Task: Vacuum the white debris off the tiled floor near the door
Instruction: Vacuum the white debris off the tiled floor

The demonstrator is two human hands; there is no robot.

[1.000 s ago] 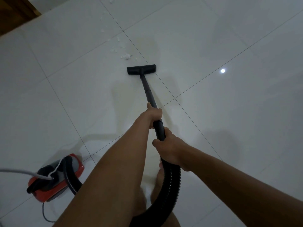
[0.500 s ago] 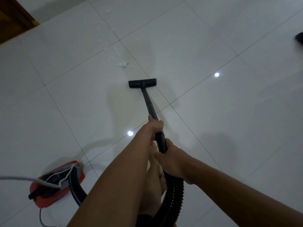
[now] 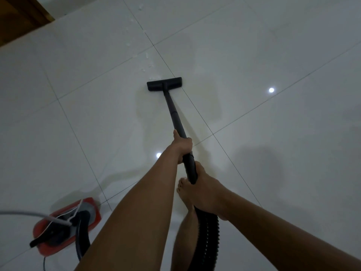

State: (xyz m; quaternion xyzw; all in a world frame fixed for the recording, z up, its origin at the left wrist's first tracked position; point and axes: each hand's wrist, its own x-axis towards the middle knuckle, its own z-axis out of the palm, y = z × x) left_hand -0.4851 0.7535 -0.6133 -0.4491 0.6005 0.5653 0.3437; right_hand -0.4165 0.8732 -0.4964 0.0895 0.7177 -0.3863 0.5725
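White debris [image 3: 150,65]: small flecks and crumbs on the tiled floor [image 3: 273,55], strung loosely along a grout line from the top edge of the view down toward the vacuum's floor head [image 3: 164,84]. The nearest clump lies just beyond the head's far left edge; whether it touches the head cannot be told.

Door [image 3: 19,12]: brown wood, top left corner, to the left of the far end of the debris trail.

Floor head: black, flat on the tile, its right end over a grout line.

Wand [image 3: 173,112]: black tube slanting from the head back to the hands.

Left hand [image 3: 182,145]: upper grip, fingers wrapped round the wand, arm stretched forward.

Right hand [image 3: 205,184]: lower grip, just behind the left, fingers curled round the thick end of the tube where the hose [image 3: 208,231] joins it.

Hose: black, ribbed, dropping from the right hand to the bottom edge.

Foot [image 3: 185,192]: bare, on the tile beneath the hands, partly hidden by the hose.

Vacuum body [image 3: 86,210]: red with a grey top and black handle, lower left, on the floor.

Cord [image 3: 19,213]: pale, running in from the left edge to the body.

Light reflections [image 3: 271,90]: two bright spots on the glossy tile, one right of the head, one beside the left forearm.
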